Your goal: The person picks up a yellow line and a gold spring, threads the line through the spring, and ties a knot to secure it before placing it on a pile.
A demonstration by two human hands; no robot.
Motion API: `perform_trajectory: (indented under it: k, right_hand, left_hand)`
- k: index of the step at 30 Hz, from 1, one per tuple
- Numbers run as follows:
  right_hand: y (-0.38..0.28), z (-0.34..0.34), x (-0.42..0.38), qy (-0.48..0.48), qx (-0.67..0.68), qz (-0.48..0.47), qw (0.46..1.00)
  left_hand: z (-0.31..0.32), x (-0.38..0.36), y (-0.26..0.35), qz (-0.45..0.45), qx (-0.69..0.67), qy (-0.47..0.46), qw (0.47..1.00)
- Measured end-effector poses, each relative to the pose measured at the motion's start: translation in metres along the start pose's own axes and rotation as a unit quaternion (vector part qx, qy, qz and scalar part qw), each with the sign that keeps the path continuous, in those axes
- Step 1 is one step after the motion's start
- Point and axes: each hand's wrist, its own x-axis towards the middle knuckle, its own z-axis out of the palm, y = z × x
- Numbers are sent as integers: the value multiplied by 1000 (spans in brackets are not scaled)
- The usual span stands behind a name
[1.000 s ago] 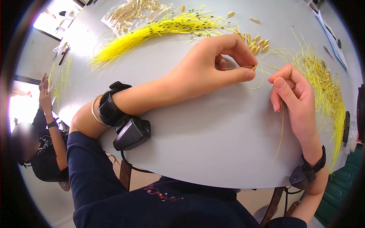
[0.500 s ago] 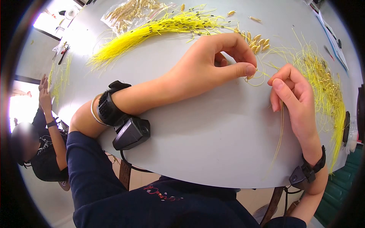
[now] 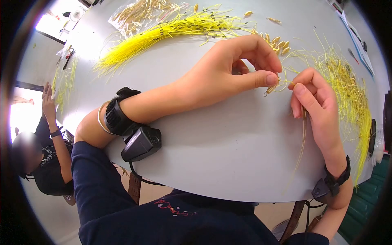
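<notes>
My left hand (image 3: 239,63) reaches in from the left, thumb and index finger pinching a small gold wire spring (image 3: 271,89). The spring dangles just below the fingertips, and a loop of thin yellow line runs from it. My right hand (image 3: 316,98) is closed close by on the right, gripping the yellow line (image 3: 303,136) between thumb and index finger. The line's loose end trails down toward the table's near edge. Beyond my left fingers lies a small heap of gold springs (image 3: 279,45).
A bundle of yellow lines with black sleeves (image 3: 163,34) stretches across the back, beside a plastic bag of gold pieces (image 3: 141,14). At right lies a tangle of yellow lines with gold springs (image 3: 345,85). A co-worker (image 3: 51,159) sits at far left.
My left hand has shifted slightly right and down, and more of the gold spring shows below its fingertips. My right hand has barely moved and keeps its pinch on the line.
</notes>
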Motion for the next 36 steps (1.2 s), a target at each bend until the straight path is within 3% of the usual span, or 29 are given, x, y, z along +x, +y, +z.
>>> perform_trajectory:
  k: [16, 18, 25, 27, 36]
  right_hand:
    - [0, 0, -1, -11, 6, -20, 1000]
    - [1, 0, 0, -14, 0, -27, 1000]
    - [1, 1, -1, -7, -2, -14, 1000]
    - [1, 1, -1, -14, -17, -3, 1000]
    - [1, 2, -1, -20, -20, -11, 1000]
  left_hand:
    - [0, 0, -4, -32, -45, 18, 998]
    - [3, 2, -8, 9, -43, 54, 998]
    - [2, 2, -7, 14, -42, 57, 997]
    - [-1, 0, -1, -35, -44, 13, 998]
    - [-2, 1, -5, -19, -26, -1, 999]
